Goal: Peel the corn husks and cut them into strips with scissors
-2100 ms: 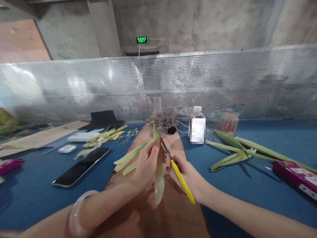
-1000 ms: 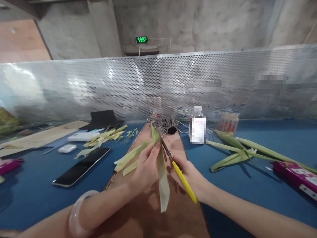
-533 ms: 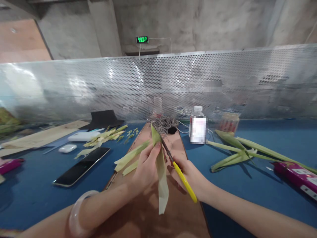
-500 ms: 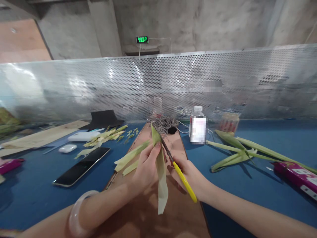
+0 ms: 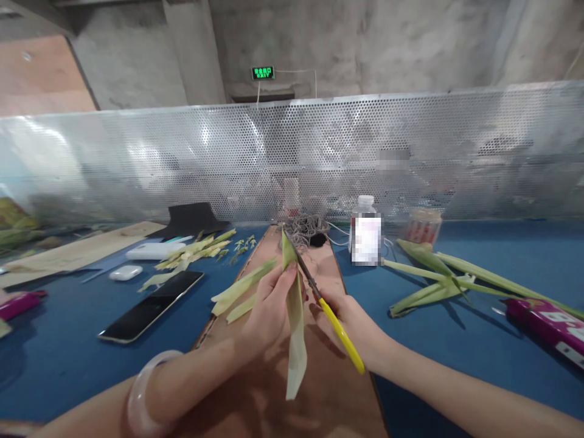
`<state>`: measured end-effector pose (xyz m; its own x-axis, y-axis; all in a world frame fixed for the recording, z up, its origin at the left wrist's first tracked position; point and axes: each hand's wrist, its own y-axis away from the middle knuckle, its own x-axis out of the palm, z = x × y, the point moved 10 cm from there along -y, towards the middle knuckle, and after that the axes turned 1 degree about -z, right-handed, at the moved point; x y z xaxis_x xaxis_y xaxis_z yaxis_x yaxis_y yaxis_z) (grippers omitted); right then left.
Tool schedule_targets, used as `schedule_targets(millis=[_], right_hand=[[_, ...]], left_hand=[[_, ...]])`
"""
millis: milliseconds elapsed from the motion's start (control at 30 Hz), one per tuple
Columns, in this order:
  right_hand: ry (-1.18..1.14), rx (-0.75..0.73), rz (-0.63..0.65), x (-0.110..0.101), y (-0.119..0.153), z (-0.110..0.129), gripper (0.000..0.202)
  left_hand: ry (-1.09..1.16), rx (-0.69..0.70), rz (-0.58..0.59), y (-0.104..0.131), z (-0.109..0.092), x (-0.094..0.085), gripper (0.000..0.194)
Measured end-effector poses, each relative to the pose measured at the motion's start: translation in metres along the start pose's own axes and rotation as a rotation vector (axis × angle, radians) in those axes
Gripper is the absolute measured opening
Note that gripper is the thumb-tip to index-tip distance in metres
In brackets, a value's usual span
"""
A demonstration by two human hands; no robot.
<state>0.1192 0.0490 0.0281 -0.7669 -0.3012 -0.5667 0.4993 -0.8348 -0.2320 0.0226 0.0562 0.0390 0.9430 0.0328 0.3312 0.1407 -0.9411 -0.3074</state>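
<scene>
Between its thumb and fingers my left hand [image 5: 272, 295] pinches a pale green corn husk strip [image 5: 296, 340]. The strip's pointed end rises above the fingers and its long tail hangs below them. My right hand [image 5: 344, 319] grips yellow-handled scissors [image 5: 340, 334], and their dark blades lie along the right edge of the husk's pointed end. How far the blades are apart is hard to see. Two cut husk pieces [image 5: 244, 286] lie on the brown board [image 5: 337, 389] just left of my left hand.
Left are a phone [image 5: 152, 307], a white earbud case [image 5: 126, 272] and a pile of husk pieces [image 5: 196, 252]. Behind the board's far end lies tangled grey cord [image 5: 308, 228]. Right stand a bottle [image 5: 365, 234] and a jar [image 5: 424, 226], near long husks [image 5: 429, 295] and a purple packet [image 5: 547, 325].
The husk's tail has swung slightly left and its pointed tip looks narrower against the blades. Both hands stay nearly in place with the same holds.
</scene>
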Motion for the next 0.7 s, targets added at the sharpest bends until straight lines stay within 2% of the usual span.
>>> schedule_targets(millis=[167,333,700], right_hand=[[0.025,-0.017,-0.064,-0.004,0.002,0.0,0.016],[0.006,-0.001,-0.018,0.0,0.003,0.0,0.017],[-0.119,0.066,-0.018,0.004,0.006,-0.01,0.014]], left_hand=[[-0.011,-0.011,0.001,0.001,0.0,-0.001,0.029],[-0.066,-0.006,0.011,0.0,0.0,-0.001,0.031],[-0.09,0.007,0.025,0.003,-0.007,0.001,0.029]])
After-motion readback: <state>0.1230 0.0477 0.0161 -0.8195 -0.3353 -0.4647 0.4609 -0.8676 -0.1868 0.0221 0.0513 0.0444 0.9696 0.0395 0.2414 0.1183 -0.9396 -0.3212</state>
